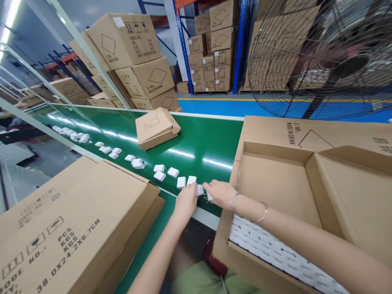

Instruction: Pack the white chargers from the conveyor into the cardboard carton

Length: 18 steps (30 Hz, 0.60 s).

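Observation:
At the near edge of the green conveyor belt, my left hand [186, 201] has its fingers closed at a white plug-in charger [199, 190]. Another charger [191, 179] stands just behind those fingertips, and one more [181, 182] sits to their left. My right hand [221, 193], close beside it, pinches a charger [210, 197] whose metal prongs point left. Below my right forearm, an open carton [225, 241] holds rows of white chargers [269, 245], partly covered by the arm. Its other visible section shows bare cardboard.
More loose chargers [137, 163] trail away leftward along the green belt [208, 139]. A small cardboard box [157, 126] lies on the belt's far side. A large carton [79, 220] fills the near left. Stacked cartons [143, 77] and a big fan [318, 61] stand beyond.

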Each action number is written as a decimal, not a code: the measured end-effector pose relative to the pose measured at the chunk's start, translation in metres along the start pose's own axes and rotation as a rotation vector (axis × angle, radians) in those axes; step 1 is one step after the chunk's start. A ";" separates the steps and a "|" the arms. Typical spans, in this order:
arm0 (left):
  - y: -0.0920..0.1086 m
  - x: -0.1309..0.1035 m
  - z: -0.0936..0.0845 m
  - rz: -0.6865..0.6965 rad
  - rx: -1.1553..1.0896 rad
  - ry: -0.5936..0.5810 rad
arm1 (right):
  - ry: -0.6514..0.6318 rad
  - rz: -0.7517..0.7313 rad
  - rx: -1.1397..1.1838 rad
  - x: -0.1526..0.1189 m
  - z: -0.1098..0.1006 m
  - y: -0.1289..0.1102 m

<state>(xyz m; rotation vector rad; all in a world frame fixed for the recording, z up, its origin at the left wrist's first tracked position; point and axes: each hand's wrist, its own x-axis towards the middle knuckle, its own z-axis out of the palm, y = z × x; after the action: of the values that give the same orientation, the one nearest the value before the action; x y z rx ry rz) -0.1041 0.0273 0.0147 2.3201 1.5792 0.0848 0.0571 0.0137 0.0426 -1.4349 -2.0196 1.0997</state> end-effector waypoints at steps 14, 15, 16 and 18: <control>0.079 -0.070 -0.025 0.425 -0.866 0.029 | 0.174 0.516 1.501 -0.163 -0.047 -0.012; 0.083 -0.070 -0.024 0.446 -0.868 0.020 | 0.184 0.531 1.522 -0.169 -0.044 -0.011; 0.087 -0.070 -0.024 0.458 -0.873 0.007 | 0.188 0.541 1.530 -0.173 -0.043 -0.010; 0.094 -0.070 -0.026 0.455 -0.893 -0.034 | 0.184 0.543 1.504 -0.182 -0.048 -0.011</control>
<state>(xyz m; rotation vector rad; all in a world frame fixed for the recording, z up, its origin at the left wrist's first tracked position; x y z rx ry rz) -0.0527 -0.0611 0.0768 1.8524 0.7098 0.6936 0.1528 -0.1385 0.0979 -1.0441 -0.2319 1.9056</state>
